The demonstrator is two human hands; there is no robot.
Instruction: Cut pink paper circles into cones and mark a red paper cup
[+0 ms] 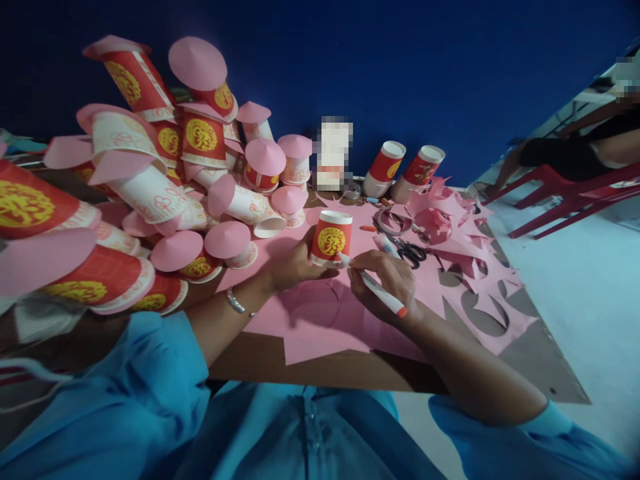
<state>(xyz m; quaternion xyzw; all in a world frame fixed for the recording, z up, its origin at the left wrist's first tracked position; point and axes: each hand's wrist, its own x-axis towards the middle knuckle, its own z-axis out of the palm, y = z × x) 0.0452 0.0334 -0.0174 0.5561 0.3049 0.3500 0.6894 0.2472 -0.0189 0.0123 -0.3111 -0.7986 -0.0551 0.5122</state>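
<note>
Right now the left hand (293,267) is wrapped around a red paper cup (331,239), holding it upside down on the pink paper (320,320) spread over the table (320,370). Beside it, the right hand (387,280) grips a white marker (375,287), its tip touching the cup's base. Scissors (410,252) lie just behind the right hand, and a heap of pink-capped cups (200,187) is piled to the left.

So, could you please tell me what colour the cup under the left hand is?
Red with a gold emblem and white rim, on the cup, seen from the head view.
</note>
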